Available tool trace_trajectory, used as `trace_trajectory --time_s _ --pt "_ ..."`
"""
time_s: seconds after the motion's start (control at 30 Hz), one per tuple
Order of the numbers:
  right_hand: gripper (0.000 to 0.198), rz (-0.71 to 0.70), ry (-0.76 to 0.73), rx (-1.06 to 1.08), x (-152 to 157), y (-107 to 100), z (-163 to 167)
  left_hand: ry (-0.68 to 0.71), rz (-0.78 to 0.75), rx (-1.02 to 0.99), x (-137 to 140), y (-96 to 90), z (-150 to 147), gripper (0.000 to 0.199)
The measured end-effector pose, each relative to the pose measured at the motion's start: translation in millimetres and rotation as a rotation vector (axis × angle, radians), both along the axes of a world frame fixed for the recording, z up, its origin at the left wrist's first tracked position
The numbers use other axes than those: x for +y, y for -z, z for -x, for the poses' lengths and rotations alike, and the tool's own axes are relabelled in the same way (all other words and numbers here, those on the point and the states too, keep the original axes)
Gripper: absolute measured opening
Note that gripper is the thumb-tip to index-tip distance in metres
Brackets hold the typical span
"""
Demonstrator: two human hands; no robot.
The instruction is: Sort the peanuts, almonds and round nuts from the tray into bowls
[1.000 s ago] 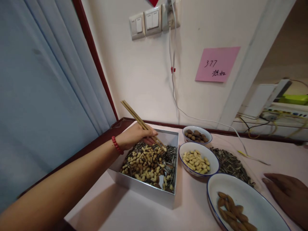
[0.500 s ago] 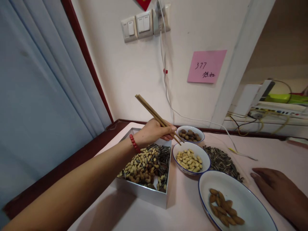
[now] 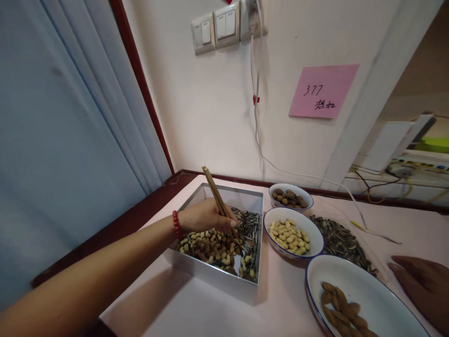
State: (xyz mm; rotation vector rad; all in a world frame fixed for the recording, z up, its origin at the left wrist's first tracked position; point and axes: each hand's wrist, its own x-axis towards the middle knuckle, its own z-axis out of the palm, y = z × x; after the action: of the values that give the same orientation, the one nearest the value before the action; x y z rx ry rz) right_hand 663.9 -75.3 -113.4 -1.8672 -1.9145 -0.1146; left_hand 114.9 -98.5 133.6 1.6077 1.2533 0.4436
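Note:
My left hand (image 3: 210,217), with a red bead bracelet at the wrist, is closed around a pair of chopsticks (image 3: 215,189). It is over the square box (image 3: 217,276), and the chopsticks' lower tips are hard to make out among the contents. Peanuts (image 3: 206,245) and striped sunflower seeds (image 3: 249,229) lie mixed in the box with some brown nuts. Resting on the table at the right edge, my right hand (image 3: 423,285) holds nothing visible and its fingers lie loosely extended. It is beside the large bowl of almonds (image 3: 340,311).
Right of the box stand a bowl (image 3: 268,234) of peanuts and a smaller bowl (image 3: 310,206) of round brown nuts. A pile of sunflower seeds (image 3: 345,241) lies on the table. A white cable (image 3: 305,176) runs down the wall onto the tabletop.
My left hand has moved from beside the peanut bowl back over the box, lowering the chopsticks into it. The view has shifted slightly left. My right hand stays resting on the table.

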Motion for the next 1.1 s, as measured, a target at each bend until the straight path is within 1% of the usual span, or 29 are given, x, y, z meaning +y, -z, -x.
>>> trace_trajectory --time_s 0.13,0.27,0.47,0.83,0.93,1.1 --pt "0.057 -0.006 0.002 -0.023 3 7 -6 -0.03 0.004 -0.03 3 11.6 -5 0.022" --pt "0.054 -0.003 0.0 -0.032 3 9 -7 -0.066 -0.014 -0.035 6 16.2 -7 0.02" --pt "0.057 0.007 -0.009 -0.046 1 6 -5 -0.091 0.003 -0.029 4 15.7 -11 0.019" --pt "0.055 0.008 0.007 -0.057 1 6 -5 -0.084 -0.087 0.002 -1 11.8 -6 0.019" --pt "0.053 0.01 -0.001 -0.051 2 5 -5 -0.093 -0.103 0.042 -1 11.9 -5 0.019" --pt "0.056 0.004 0.001 -0.05 3 7 -8 -0.065 -0.12 0.068 0 13.4 -8 0.02"
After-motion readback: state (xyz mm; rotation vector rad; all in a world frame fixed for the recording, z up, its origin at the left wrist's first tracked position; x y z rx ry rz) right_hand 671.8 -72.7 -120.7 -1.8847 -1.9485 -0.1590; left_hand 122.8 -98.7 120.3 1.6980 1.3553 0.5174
